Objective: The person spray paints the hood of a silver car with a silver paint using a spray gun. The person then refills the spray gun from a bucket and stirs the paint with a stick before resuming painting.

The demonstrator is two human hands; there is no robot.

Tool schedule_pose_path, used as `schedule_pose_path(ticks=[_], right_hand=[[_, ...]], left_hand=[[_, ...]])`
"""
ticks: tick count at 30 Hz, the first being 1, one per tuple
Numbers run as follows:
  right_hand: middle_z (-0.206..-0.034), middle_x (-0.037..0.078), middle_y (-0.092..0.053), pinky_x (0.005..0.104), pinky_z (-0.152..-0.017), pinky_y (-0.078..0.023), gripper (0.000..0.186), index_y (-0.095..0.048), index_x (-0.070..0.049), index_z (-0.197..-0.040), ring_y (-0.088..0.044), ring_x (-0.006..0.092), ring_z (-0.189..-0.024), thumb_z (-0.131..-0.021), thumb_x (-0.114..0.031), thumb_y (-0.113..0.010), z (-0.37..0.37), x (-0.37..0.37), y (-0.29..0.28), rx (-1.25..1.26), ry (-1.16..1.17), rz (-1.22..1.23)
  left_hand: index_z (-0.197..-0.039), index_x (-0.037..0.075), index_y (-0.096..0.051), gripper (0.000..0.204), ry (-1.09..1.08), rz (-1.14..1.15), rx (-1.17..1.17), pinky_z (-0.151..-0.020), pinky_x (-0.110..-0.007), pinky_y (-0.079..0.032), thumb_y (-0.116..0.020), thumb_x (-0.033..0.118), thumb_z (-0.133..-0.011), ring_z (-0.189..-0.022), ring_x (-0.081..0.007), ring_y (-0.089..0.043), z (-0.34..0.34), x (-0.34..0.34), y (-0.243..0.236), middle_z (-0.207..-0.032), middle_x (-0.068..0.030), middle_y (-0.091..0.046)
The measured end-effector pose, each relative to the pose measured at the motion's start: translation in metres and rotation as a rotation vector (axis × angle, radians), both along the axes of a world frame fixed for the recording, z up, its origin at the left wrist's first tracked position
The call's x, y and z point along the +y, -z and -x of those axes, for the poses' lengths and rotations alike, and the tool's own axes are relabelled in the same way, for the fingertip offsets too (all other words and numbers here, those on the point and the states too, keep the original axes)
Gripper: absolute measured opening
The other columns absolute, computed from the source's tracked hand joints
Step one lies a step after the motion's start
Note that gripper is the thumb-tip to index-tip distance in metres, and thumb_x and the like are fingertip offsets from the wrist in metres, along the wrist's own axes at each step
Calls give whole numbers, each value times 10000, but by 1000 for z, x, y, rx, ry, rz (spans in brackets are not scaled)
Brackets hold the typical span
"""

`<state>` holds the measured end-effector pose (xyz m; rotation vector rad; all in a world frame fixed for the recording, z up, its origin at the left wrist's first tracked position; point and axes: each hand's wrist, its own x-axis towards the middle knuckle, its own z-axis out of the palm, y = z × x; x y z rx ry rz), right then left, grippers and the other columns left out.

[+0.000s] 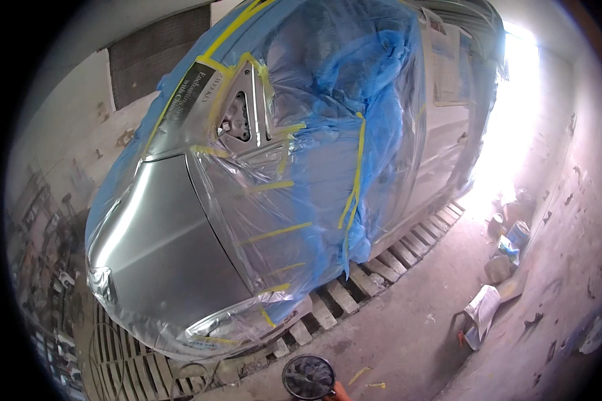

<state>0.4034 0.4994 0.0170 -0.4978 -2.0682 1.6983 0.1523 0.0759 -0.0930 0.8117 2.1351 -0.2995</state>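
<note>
At the lower edge my right hand (340, 393) shows only in small part, closed beside a round dark cup (308, 377). The cup has a black rim and a mottled top, and looks like the paint cup of a spray gun; the gun's body is hidden. My left hand is out of view. Ahead stands a car wrapped in clear and blue masking film (374, 127) with strips of yellow tape (277, 232). Its silver-grey hood (174, 234) is uncovered, as is a metal frame (241, 120) around a triangular opening by the windshield. The cup is apart from the car.
A slatted floor grate (341, 294) runs beneath the car. A hose (194, 374) lies near its front. Along the right wall stand several cans and buckets (517, 234) and a white-covered item (481, 307). Scraps of yellow tape (360, 375) lie on the floor. Clutter (53, 287) lines the left wall.
</note>
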Motion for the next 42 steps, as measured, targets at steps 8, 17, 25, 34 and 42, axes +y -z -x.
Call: schedule_pose_path(ticks=[8, 17, 25, 34, 42], right_hand=[[-1062, 136, -628, 353, -880, -441, 380, -607, -55, -1080, -589, 244, -1006, -729, -150, -717, -1, 0, 4, -12, -55, -13], [-1051, 102, -637, 341, -896, -429, 365, -613, -43, -1067, -580, 214, -997, -711, -100, -671, 18, -17, 25, -60, -140, 22], [-1029, 97, -632, 336, -883, -425, 312, -612, -41, -1050, -574, 212, -979, -746, -107, -636, 45, -45, -22, -189, -353, -62], [-1003, 91, -627, 331, -869, -419, 258, -611, -39, -1032, -568, 211, -958, -786, -115, -597, 144, -140, -56, -184, -660, -145], [-980, 85, -623, 327, -857, -415, 218, -610, -38, -1016, -562, 210, -939, -821, -122, -562, 226, -277, -86, -212, -853, -235]], left_hand=[[-855, 83, -681, 229, -86, 26, 175, -725, -456, -504, -583, 271, -770, -852, -351, -632, -23, 1, -4, -879, -204, -646], [-1007, 50, -652, 365, -207, 146, -79, -833, -469, -470, -524, 338, -824, -967, -353, -605, -45, 24, -119, -1023, -187, -636], [-955, 147, -671, 245, -456, 35, 164, -912, -460, -402, -533, 255, -782, -983, -290, -624, -70, -36, -125, -1011, -126, -660], [-846, 161, -659, 163, -660, -69, 297, -818, -446, -414, -553, 236, -747, -855, -269, -645, -63, -151, -124, -857, -88, -673], [-827, 144, -656, 168, -815, -177, 378, -803, -447, -417, -566, 203, -698, -777, -293, -638, -4, -284, -140, -780, -106, -660]])
